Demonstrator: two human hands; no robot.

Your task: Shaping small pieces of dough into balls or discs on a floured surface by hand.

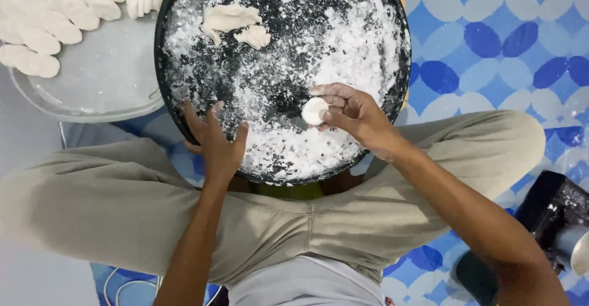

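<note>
Pinching dough disc [315,111], right hand [353,114], left hand [216,143] flat on floured tray [392,36]

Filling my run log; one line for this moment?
left hand: on floured pan rim | right hand: holds dough disc

Home floor kitchen: patterned blue mat [491,42], floured black pan [392,11], dough tray [92,106].

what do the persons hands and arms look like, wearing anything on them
Both arms are bare from the fingers up as far as the view shows: no sleeves, gloves, watch, bracelet or rings. The left hand and the right hand carry a dusting of white flour on the fingers. Below them, the person wears beige trousers and a light grey shirt.
</note>
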